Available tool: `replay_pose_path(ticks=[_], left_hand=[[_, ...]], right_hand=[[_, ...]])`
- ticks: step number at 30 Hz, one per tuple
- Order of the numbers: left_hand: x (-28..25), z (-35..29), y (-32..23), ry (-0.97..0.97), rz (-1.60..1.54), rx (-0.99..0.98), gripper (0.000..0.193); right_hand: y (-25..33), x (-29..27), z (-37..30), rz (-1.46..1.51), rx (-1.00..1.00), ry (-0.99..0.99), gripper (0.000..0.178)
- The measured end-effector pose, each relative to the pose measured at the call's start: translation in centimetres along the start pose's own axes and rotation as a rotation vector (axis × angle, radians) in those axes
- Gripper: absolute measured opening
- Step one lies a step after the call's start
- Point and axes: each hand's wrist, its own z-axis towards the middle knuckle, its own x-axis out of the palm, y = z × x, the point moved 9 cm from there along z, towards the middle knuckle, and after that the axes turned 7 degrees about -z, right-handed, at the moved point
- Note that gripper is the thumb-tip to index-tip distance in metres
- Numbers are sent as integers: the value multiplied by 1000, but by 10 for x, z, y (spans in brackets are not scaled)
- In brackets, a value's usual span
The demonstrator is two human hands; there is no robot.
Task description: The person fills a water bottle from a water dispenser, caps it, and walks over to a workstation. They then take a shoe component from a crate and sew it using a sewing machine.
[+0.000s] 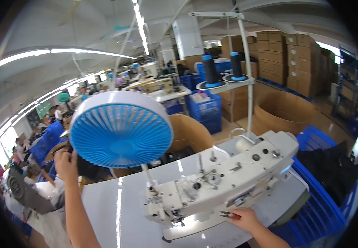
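My right hand (245, 219) is closed around small red-handled thread snips (230, 215), with their dark blades pointing left. It is just in front of a white sewing machine (224, 173), whose lamp lights the needle area. My left hand (66, 164) reaches beyond the table's far left side, with its fingers curled at a dark item that is too small and blurred to name. Beside that hand a round fan (121, 134), white with a blue grille, stands on a stem and hides part of what lies behind.
The white sewing table (100, 206) carries the machine. Two dark thread cones (210, 70) sit on a stand behind it. Blue crates (319, 202) with dark cloth (332, 165) lie at the right. Brown round bins (284, 109) and stacked cartons (270, 53) stand farther back. Another machine head (26, 190) is at left.
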Motion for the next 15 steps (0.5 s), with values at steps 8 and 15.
replay_pose_path(ticks=[8, 15], left_hand=[[157, -238, -98, 1341, -222, -180, 26], [73, -321, -198, 1333, -815, -584, 27]], right_hand=[[9, -10, 5, -95, -43, -80, 32], [30, -5, 8, -400, -176, -107, 37]])
